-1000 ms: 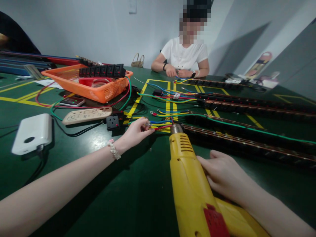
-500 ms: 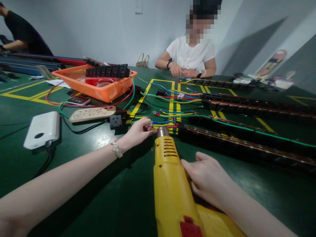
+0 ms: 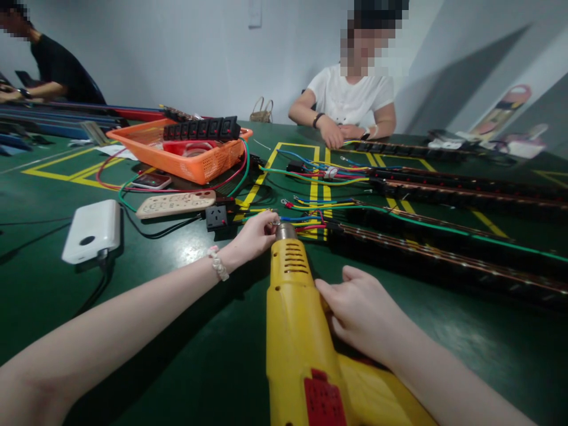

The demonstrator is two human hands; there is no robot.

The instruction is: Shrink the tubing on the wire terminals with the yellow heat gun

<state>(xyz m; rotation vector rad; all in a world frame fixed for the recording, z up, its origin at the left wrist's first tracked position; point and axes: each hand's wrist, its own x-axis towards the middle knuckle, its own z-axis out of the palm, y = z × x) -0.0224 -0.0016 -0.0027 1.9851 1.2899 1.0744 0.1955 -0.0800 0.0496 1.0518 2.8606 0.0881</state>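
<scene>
A yellow heat gun with a metal nozzle is held by its handle in my right hand, fingers wrapped round it. The nozzle points away from me, close to the fingertips of my left hand. That hand pinches the ends of several coloured wires, blue, yellow and red among them. The wires run right into a long strip with copper-coloured bars. Just what sits between the left fingertips is partly hidden by the nozzle. A black socket block lies left of the left hand.
An orange basket holding black socket strips stands at the back left. Nearer are a wooden board, a phone and a white power bank with a cable. More wired strips lie right. A co-worker in white sits opposite.
The heat gun has swung slightly left, its nozzle now nearer my left fingertips. My left hand keeps its pinch. The view has shifted a little, and the co-worker opposite has moved a hand.
</scene>
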